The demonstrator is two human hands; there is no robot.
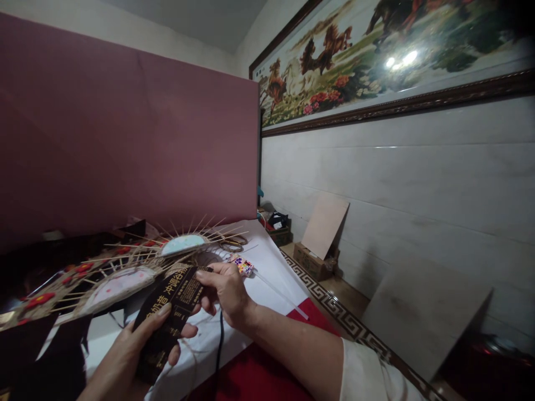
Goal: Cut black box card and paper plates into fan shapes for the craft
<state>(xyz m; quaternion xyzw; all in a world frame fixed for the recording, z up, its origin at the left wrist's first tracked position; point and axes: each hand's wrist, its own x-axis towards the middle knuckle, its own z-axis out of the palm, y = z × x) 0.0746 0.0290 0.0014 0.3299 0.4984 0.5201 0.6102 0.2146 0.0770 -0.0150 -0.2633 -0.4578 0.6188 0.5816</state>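
A dark piece of printed card [167,312] with gold lettering and a curved edge is held up over the table. My left hand [144,340] grips its lower part, thumb on the printed face and fingers behind. With thumb and fingers, my right hand [225,289] pinches the upper right end. Just beyond lie woven fan-shaped pieces with thin sticks radiating outward; one has a pale blue centre [184,244], another a white, pink-spotted centre [121,287]. Behind my right hand is a flower-patterned object [242,264] with a translucent rod [280,292] sticking out.
Scissors [234,243] lie near the far edge of the white table covering [267,267]. Red cloth [259,373] shows at the front, and a black cord [219,345] hangs across. A pink panel [134,133] stands behind. Boards [326,225] lean along the tiled wall at right.
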